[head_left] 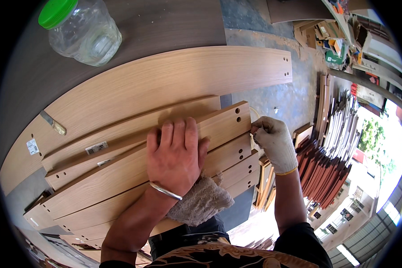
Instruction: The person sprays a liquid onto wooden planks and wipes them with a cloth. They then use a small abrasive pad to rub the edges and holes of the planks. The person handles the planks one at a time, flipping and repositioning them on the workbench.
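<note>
The left hand (pixel 176 156) lies open and flat, palm down, on the top board of a stack of light wood-grain panels (pixel 120 178) on the desk (pixel 165 22). It wears a metal bangle at the wrist, and a grey cloth (pixel 201 201) is bunched just beneath that wrist. The panels run with their long axis from lower left to upper right, and their drilled ends point toward the right hand (pixel 274 143). That hand, in a white work glove, is closed in a pinch right at the end edge of the top panel, beside the 2 dowel holes; what it pinches is too small to tell. So the right hand is nearer the panel end, while the left presses mid-length. A wider panel (pixel 174 80) lies behind the stack, and a clear jar with a green lid (pixel 82 29) stands well apart at upper left.
</note>
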`<state>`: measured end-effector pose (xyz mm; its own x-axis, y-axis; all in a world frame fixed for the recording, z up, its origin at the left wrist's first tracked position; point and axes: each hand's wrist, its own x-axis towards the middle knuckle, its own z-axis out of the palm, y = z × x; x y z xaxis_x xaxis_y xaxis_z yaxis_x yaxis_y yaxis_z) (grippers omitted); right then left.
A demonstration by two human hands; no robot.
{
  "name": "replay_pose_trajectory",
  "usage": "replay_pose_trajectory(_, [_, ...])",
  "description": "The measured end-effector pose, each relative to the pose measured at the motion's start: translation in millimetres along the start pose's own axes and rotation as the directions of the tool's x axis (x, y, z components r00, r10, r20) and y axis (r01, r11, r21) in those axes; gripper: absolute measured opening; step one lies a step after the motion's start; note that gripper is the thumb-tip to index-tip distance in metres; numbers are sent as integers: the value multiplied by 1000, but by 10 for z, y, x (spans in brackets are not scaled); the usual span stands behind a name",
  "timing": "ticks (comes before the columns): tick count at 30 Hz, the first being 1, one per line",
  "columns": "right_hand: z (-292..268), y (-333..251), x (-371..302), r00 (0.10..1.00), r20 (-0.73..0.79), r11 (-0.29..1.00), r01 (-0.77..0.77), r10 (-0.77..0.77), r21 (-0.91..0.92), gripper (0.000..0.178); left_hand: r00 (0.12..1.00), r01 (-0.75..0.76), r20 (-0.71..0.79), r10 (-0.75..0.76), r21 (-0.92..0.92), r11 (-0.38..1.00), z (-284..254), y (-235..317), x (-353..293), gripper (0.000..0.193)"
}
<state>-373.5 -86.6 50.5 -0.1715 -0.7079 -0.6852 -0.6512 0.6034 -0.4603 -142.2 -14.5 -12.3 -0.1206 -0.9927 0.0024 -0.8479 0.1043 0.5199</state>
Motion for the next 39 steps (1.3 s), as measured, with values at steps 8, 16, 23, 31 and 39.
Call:
replay_pose_trajectory(8, [-37, 180, 51, 997, 17, 971, -78, 76, 224, 17, 1000, -13, -27, 14, 9, 1000, 11, -7, 6, 51])
replay_pose_trajectory(16, [-18, 283, 8, 999, 22, 993, 25, -28, 115, 21, 998, -32, -58, 34, 24, 999, 26, -21, 8, 48])
replay_pose_trajectory(23, [25, 298, 2, 995, -34, 986, 102, -99, 135, 16, 995, -59, -74, 66, 82, 995, 50, -9, 13, 47])
replay_pose_trajectory(31, [-52, 437, 2, 996, -14, 885, 84, -87, 458, 25, 997, -44, -57, 49, 97, 994, 26, 31, -6, 46])
replay_pose_trajectory(39, [-316, 1174, -265, 980, -160, 760, 195, -121, 619, 32, 967, -238, -75, 244, 90, 967, -84, 106, -55, 46])
